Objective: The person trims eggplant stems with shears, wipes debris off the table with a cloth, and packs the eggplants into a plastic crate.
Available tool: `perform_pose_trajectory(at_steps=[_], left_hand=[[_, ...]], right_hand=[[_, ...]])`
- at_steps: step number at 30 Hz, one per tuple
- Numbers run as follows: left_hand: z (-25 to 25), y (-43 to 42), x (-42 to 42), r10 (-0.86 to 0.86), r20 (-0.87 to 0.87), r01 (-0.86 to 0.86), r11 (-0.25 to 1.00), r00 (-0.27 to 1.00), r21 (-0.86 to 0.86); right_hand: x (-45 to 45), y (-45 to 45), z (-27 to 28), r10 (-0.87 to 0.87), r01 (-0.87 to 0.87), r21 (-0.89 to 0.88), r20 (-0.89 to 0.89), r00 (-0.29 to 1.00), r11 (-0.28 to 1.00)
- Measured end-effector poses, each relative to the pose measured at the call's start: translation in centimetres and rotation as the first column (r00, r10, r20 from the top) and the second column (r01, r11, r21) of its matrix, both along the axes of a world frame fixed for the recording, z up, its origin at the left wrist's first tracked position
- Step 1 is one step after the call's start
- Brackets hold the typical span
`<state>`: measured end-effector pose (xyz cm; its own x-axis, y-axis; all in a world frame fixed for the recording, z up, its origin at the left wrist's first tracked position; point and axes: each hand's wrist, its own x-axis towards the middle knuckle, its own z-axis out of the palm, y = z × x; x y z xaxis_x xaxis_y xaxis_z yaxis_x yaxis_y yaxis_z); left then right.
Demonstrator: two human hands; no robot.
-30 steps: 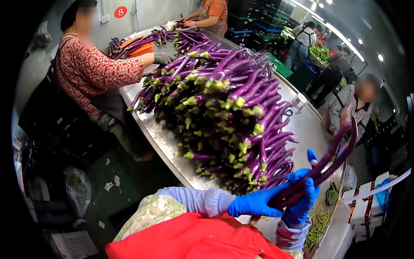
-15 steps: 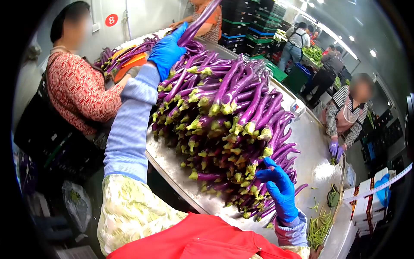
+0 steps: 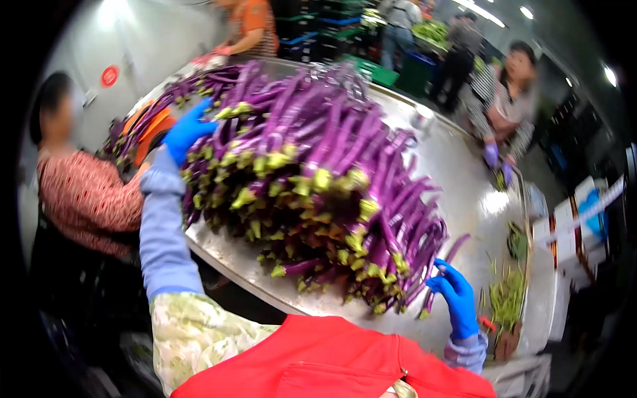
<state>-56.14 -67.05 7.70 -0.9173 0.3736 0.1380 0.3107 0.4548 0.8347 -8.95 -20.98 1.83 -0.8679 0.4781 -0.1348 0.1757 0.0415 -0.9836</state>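
Observation:
A large heap of long purple eggplants (image 3: 318,146) lies on a metal table (image 3: 464,219), most green stem ends facing me. My left hand (image 3: 189,132), in a blue glove, is at the heap's far left side, its fingers apart and nothing held. My right hand (image 3: 458,298), also blue-gloved, hovers by the heap's lower right edge. Its fingers are curved and apart, with no eggplant between them. A single eggplant (image 3: 456,247) sticks out just above that hand. Motion blurs the left part of the view.
A person in a red patterned top (image 3: 93,192) stands at left beside an orange object (image 3: 156,132). Another person (image 3: 501,106) with purple gloves works across the table. Green beans (image 3: 507,295) lie at the right edge, near white boxes (image 3: 564,225). Crates (image 3: 318,33) are stacked behind.
The eggplant that my left hand held up is out of it now, and that hand has moved left and down. My right hand has shifted slightly right. The view has turned.

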Motion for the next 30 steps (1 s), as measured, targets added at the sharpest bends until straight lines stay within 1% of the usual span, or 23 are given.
perform_pose_trajectory(at_steps=[1, 2, 3, 4, 5, 7, 8, 9, 10, 11, 13, 17, 20, 23, 26, 28, 30], left_hand=[[-0.8, -1.0, -1.2, 0.006, -0.272, -0.005, 1.0, 0.962, 0.004], [1.0, 0.5, 1.7, 0.003, -0.291, 0.073, 0.965, 0.957, 0.251], [3.7, 3.1, 6.3, 0.037, -0.389, 0.07, 0.963, 0.921, 0.258], [4.3, 3.6, 7.5, 0.07, -0.412, 0.064, 0.951, 0.909, 0.303], [5.8, 5.4, 10.6, 0.083, -0.496, 0.069, 0.958, 0.865, 0.28], [5.9, 6.5, 14.9, 0.081, -0.628, 0.079, 0.972, 0.774, 0.222], [5.8, 7.5, 17.0, 0.091, -0.668, 0.094, 0.967, 0.738, 0.236], [5.3, 8.3, 18.9, 0.117, -0.651, 0.116, 0.946, 0.75, 0.304], [4.8, 9.1, 20.8, 0.141, -0.633, 0.138, 0.918, 0.761, 0.371], [4.1, 10.3, 22.2, 0.162, -0.609, 0.134, 0.902, 0.777, 0.411], [3.2, 11.8, 23.6, 0.178, -0.572, 0.117, 0.89, 0.801, 0.441], [4.3, 11.3, 27.5, 0.24, -0.603, 0.037, 0.911, 0.761, 0.41], [3.7, 12.1, 30.2, 0.261, -0.614, -0.001, 0.921, 0.745, 0.39], [2.2, 12.4, 31.2, 0.247, -0.563, -0.007, 0.919, 0.789, 0.394], [0.6, 15.0, 30.3, 0.203, -0.495, 0.012, 0.917, 0.845, 0.398], [1.3, 15.5, 32.0, 0.225, -0.528, -0.01, 0.925, 0.819, 0.38], [1.5, 15.9, 33.3, 0.243, -0.569, 0.012, 0.913, 0.785, 0.407]], right_hand=[[0.2, 0.3, 0.3, 0.101, -0.106, 0.053, 0.104, 0.989, 0.993], [0.0, -0.1, 0.9, 0.134, -0.139, 0.059, 0.08, 0.988, 0.989], [-0.4, -0.6, 2.2, 0.185, -0.188, 0.055, 0.053, 0.981, 0.981], [-1.0, -1.4, 4.7, 0.275, -0.274, -0.047, 0.006, 0.962, 0.961], [-1.6, -1.6, 5.3, 0.383, -0.386, -0.004, -0.121, 0.916, 0.922], [-2.6, -3.4, 10.5, 0.609, -0.614, 0.058, -0.227, 0.76, 0.787], [-2.9, -4.4, 11.8, 0.698, -0.638, 0.282, -0.271, 0.663, 0.716], [-2.8, -5.2, 12.6, 0.757, -0.619, 0.444, -0.283, 0.589, 0.647], [-2.6, -6.2, 13.0, 0.798, -0.585, 0.559, -0.279, 0.534, 0.587], [-2.1, -6.9, 12.9, 0.826, -0.55, 0.638, -0.27, 0.496, 0.539], [-1.7, -7.9, 12.3, 0.854, -0.511, 0.714, -0.242, 0.46, 0.478], [0.4, -8.5, 12.0, 0.875, -0.504, 0.746, -0.219, 0.433, 0.436], [2.1, -7.8, 12.1, 0.884, -0.515, 0.752, -0.191, 0.426, 0.411], [3.3, -7.5, 11.4, 0.876, -0.495, 0.751, -0.227, 0.426, 0.436], [3.5, -6.3, 10.9, 0.855, -0.469, 0.743, -0.27, 0.443, 0.478], [3.7, -5.5, 11.6, 0.841, -0.46, 0.738, -0.274, 0.466, 0.495], [4.1, -5.3, 11.8, 0.834, -0.47, 0.734, -0.24, 0.496, 0.491]])
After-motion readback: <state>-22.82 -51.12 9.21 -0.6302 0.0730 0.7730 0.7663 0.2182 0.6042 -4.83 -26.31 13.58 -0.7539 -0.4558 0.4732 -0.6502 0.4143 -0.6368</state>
